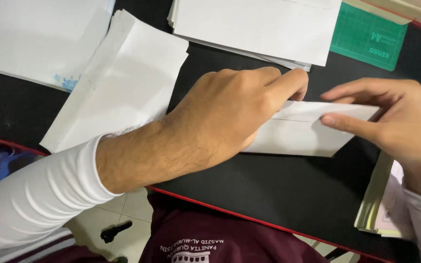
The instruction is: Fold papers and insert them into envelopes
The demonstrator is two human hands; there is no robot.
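While the camera looks straight down from the person's head, two bare hands meet over a white envelope (300, 130) lying flat on a black counter (278, 187) with a thin red edge. Coming in from the lower left, the left hand (230, 109) lies across the envelope's left half with fingers curled and knuckles raised, and its fingertips press down along the top fold. It covers that end of the envelope, so whether the thumb grips underneath cannot be told. Reaching in from the right, the right hand (391, 119) pinches the envelope's right end, with the thumb laid on top near the fold line and the fingers stretched above the upper edge. Both wrists wear white sleeves.

Just left of the left hand, a loose pile of white envelopes (123, 85) lies slanted on the counter. Further left, in the top corner, sits another flat white stack (35, 34) with a small blue mark at its lower edge. Near the top centre rests a thick stack of white paper (259, 27), close above the left fingertips. To its right, a green cutting mat (369, 36) shows at the top edge. Beneath the right wrist, at the counter's right side, lies a pale booklet (373, 199) with yellowish pages. Below the counter's red edge, a maroon shirt (220, 238) and pale floor tiles (113, 219) are visible, with a small black object (115, 231) on the tiles.
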